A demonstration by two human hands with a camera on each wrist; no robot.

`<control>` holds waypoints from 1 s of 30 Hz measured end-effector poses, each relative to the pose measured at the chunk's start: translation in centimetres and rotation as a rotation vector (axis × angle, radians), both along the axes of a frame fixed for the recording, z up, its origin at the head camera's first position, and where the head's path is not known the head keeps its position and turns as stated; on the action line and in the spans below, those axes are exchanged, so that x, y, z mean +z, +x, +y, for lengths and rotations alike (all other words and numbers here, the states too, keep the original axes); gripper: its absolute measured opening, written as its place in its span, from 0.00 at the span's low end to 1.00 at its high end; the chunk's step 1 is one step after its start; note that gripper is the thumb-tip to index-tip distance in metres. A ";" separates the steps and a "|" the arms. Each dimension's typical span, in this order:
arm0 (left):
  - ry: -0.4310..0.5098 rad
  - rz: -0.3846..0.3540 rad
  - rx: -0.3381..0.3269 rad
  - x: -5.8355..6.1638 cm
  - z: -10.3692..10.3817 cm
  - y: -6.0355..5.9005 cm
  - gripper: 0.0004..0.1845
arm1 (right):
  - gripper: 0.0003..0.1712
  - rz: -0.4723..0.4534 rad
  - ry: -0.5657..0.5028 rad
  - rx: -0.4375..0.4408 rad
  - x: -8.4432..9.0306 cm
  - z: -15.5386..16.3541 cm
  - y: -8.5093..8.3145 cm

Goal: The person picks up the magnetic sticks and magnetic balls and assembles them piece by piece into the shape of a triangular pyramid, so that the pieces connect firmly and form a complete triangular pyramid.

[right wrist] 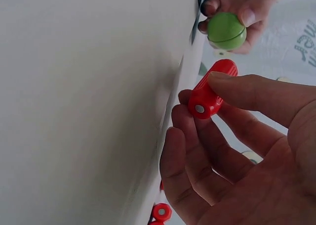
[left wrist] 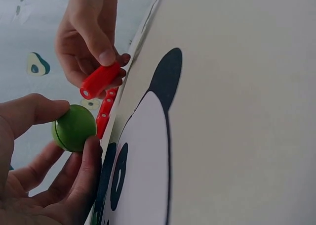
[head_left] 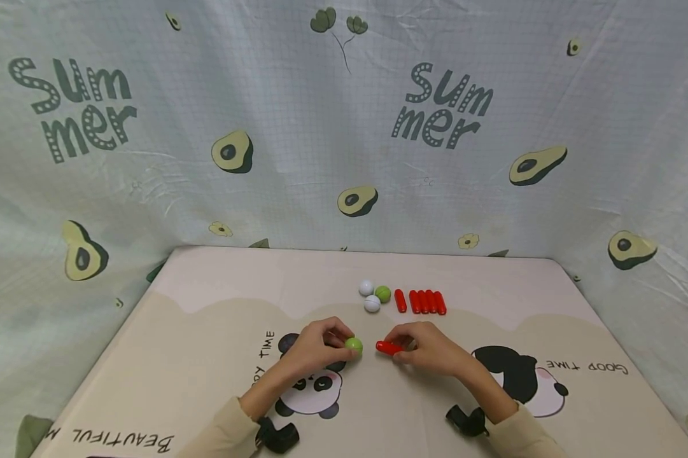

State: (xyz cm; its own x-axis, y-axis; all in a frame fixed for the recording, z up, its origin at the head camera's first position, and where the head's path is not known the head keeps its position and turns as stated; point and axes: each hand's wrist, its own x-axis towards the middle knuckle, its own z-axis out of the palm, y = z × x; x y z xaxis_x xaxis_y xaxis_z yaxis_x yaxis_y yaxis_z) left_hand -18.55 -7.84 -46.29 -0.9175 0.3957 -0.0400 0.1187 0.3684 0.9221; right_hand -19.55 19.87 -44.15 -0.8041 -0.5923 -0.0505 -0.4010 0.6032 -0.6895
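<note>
While the left hand [head_left: 323,343] is pinching a smooth green ball [head_left: 353,344] and the right hand [head_left: 426,346] is pinching a red rod [head_left: 387,348] at the ball's 3 o'clock, any uneven finger pressure is probably risking the ball's slipping and rolling away.

A smooth, lightly glossy plastic surface is shown by the green ball [left wrist: 74,128]. The red stick [right wrist: 212,89] is seen as shiny plastic, ridged along its side, a metal-looking disc [right wrist: 199,109] set into its end. The bench [head_left: 195,356] is finished smooth and matt; the curtain [head_left: 298,95] is seen as creased, faintly shiny sheeting.
</note>
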 end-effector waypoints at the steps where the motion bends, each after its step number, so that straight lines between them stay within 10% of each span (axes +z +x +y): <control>1: -0.001 -0.001 -0.001 0.0 0.0 0.0 0.15 | 0.14 0.000 -0.001 0.003 0.0 0.0 0.0; 30: 0.038 -0.015 -0.078 -0.1 0.3 0.1 0.16 | 0.15 -0.038 0.002 0.030 0.3 -1.0 0.6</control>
